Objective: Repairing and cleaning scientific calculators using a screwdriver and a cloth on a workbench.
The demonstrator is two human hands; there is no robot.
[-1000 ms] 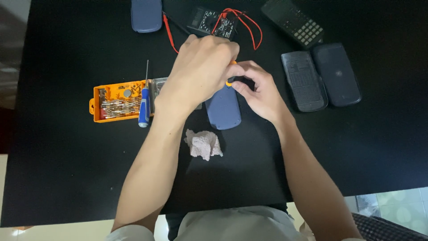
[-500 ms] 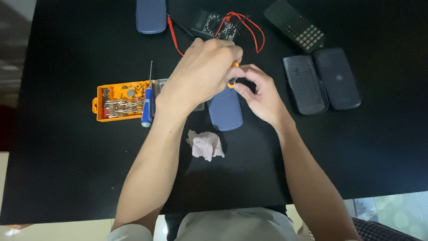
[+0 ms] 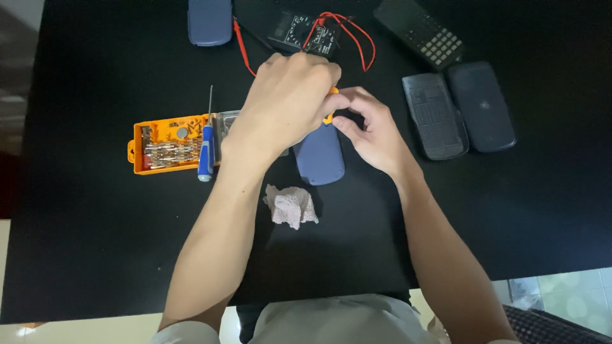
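Black table (image 3: 95,255). Orange bit case (image 3: 167,145), silvery bits inside. Blue-handled screwdriver (image 3: 206,148). Slate-blue calculator (image 3: 319,155) under hands; second blue case (image 3: 210,20) at top. Orange tool handle (image 3: 331,105). Red leads (image 3: 347,32), black multimeter (image 3: 303,30). Pinkish-white crumpled tissue (image 3: 291,205).

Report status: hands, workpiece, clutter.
Left hand grips orange tool. Right hand steadies blue case. Crumpled tissue just below, bit box left.
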